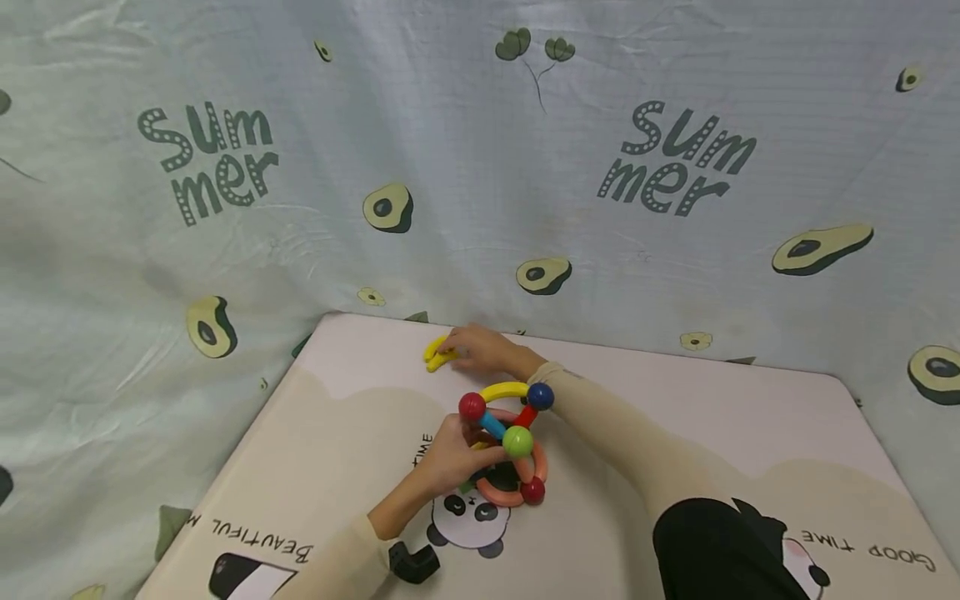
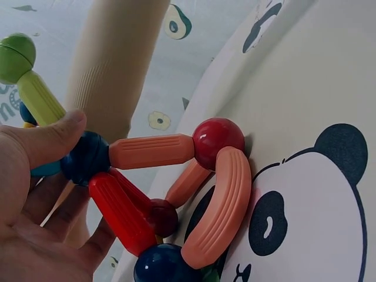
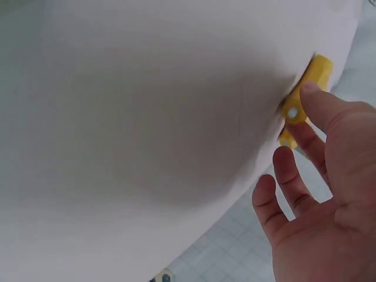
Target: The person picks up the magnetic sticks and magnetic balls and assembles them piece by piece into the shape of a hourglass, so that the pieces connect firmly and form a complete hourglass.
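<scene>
My left hand (image 1: 447, 457) grips a toy built of magnetic balls and sticks (image 1: 518, 442). In the left wrist view, thumb and fingers close around a dark blue ball (image 2: 85, 158) of it. Red, orange, light green and blue parts join there, and the lower curved orange stick (image 2: 223, 205) is close over the table. At the far edge my right hand (image 1: 486, 348) pinches a yellow magnetic stick (image 3: 317, 71) between thumb and forefinger, its other fingers loosely bent. Another yellow stick (image 3: 287, 140) lies beside it, partly covered by the fingers.
Both hands work over a pale table (image 1: 360, 358) printed with pandas and lettering. A hanging cloth (image 1: 465, 125) with avocado prints closes off the far and left sides. A black angular object (image 1: 412, 563) is at the left sleeve. A dark rounded shape (image 1: 705, 550) covers the lower right.
</scene>
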Motion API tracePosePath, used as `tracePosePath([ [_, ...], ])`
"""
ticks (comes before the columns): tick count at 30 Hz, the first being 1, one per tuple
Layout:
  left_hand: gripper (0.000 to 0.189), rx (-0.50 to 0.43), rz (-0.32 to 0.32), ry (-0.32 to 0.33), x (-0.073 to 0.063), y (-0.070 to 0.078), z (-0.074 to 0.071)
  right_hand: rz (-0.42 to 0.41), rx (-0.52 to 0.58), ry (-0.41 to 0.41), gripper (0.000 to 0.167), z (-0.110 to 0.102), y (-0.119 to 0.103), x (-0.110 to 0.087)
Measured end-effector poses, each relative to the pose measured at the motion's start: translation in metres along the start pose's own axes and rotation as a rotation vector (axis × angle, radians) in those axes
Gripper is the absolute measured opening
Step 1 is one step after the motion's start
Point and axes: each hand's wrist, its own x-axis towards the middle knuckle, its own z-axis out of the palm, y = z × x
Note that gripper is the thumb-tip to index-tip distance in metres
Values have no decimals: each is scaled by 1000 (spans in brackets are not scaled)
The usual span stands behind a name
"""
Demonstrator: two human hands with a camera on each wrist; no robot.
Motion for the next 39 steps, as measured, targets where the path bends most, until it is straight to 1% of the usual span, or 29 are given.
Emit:
tracePosePath([
  [4,40,7,26,-4,2,2,1,60,-20,7,26,-1,-5,-5],
  [6,40,13,29,-3,2,3,2,75,-19,14,25,-2,-7,-8],
  [9,40,6,15,0,2,5,3,75,-7,16,28,-2,-10,-12],
  [12,40,-4,-10,-2,2,6,5,67,7,2,29,-2,-13,-15],
  [14,41,-6,-24,-6,2,6,6,70,14,-8,25,-3,-13,-18],
  [16,41,-7,-25,-11,2,7,7,80,22,-8,19,-4,-11,-23],
  [18,41,-8,-17,-11,3,5,7,83,53,6,13,-8,-7,-31],
  [20,41,-7,-5,-7,4,4,7,83,103,23,10,-13,-2,-43],
  [22,41,-3,2,-3,4,4,7,83,158,46,11,-20,2,-60],
  [24,41,1,9,3,4,3,6,94,205,63,14,-27,6,-79],
  [30,40,8,6,31,4,1,6,135,288,114,27,-43,14,-138],
  [36,39,-20,3,37,7,3,10,175,378,174,27,-46,18,-194],
  [39,37,-20,-6,44,11,2,12,220,408,199,26,-44,20,-217],
])
